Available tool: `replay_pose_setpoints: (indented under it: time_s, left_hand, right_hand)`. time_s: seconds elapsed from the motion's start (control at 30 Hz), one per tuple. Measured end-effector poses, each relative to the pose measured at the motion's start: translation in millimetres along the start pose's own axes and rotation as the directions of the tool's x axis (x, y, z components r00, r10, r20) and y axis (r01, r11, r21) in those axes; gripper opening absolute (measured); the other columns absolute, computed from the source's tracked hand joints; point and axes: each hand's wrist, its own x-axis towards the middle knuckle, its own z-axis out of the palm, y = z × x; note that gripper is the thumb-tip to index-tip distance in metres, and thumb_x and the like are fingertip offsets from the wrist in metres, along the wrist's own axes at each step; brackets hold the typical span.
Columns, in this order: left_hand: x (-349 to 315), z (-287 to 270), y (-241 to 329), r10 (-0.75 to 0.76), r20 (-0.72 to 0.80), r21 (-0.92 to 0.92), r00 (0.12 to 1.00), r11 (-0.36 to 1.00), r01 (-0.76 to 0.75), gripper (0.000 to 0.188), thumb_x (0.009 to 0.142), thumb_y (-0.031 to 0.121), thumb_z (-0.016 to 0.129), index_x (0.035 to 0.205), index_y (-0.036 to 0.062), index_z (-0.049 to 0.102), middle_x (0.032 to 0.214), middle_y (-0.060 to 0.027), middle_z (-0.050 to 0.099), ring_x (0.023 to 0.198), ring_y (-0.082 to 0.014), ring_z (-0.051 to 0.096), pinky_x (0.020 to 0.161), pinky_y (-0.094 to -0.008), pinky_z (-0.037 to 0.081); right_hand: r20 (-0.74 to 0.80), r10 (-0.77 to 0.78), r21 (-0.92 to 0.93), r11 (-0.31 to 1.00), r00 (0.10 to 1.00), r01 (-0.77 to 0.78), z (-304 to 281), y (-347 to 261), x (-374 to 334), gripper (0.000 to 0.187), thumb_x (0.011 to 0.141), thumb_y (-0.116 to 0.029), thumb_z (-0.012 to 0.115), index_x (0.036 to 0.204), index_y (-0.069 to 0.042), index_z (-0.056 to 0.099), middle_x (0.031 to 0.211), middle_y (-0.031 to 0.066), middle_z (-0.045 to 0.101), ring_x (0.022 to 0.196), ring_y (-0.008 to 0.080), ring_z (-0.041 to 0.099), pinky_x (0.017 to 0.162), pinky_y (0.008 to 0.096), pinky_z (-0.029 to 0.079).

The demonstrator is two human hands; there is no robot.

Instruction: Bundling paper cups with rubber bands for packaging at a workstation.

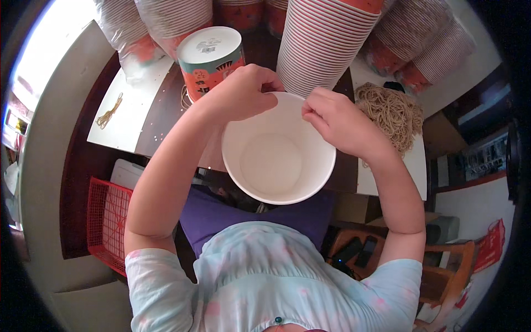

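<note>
A large white paper bucket [271, 160] stands in front of me at the table edge, its open mouth tilted toward me and its inside bare. My left hand [251, 94] is closed at the far left of the rim, with the thumb inside the mouth and the fingers outside. My right hand [334, 119] is pinched at the far right of the same rim; whatever may be between its fingertips is too small to make out. Beyond my left wrist stands an orange and green bucket [210, 50] with a white top. A tangled pile of tan cords [390, 113] lies beside my right forearm.
A tall leaning stack of nested buckets [326, 44] rises just past my hands. Several plastic-wrapped stacks [177, 19] line the back. One small cord bundle [109, 112] lies on the white board at left. A red basket [108, 221] and a wooden chair [448, 271] flank me.
</note>
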Motion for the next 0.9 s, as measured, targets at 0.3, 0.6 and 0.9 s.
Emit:
replay_pose_setpoints:
  time_s: [0.3,0.6,0.9]
  left_hand:
    - [-4,0,-1,-0.049,0.079,-0.072,0.996,0.996,0.055,0.023,0.079,0.010,0.058,0.095,-0.0045,0.067,0.079,-0.0077,0.067,0.071,-0.0106,0.061,0.065,-0.0264,0.050]
    - [-8,9,8,-0.086,0.042,-0.041,0.995,0.995,0.088,0.024,0.071,0.015,0.064,0.084,-0.0057,0.067,0.065,-0.0107,0.063,0.059,-0.0141,0.059,0.056,-0.0295,0.049]
    - [-18,25,19,-0.085,-0.118,0.182,0.989,0.978,0.106,0.033,0.068,0.017,0.070,0.092,-0.0051,0.064,0.084,-0.0196,0.067,0.080,-0.0256,0.067,0.069,-0.0353,0.052]
  right_hand:
    - [-0.005,-0.024,-0.035,0.999,1.000,0.023,2,-2,4,0.008,0.082,-0.006,0.056,0.082,0.002,0.057,0.086,0.0167,0.057,0.086,0.0360,0.059,0.074,0.0430,0.048]
    - [-0.044,-0.170,-0.120,0.979,0.984,0.164,9,4,6,0.008,0.079,-0.003,0.060,0.082,0.002,0.055,0.082,0.0149,0.054,0.081,0.0332,0.056,0.070,0.0407,0.047]
    - [-0.027,-0.291,-0.126,0.950,0.956,0.286,8,13,25,0.009,0.078,-0.002,0.062,0.082,0.002,0.055,0.085,0.0134,0.055,0.080,0.0329,0.057,0.070,0.0415,0.047]
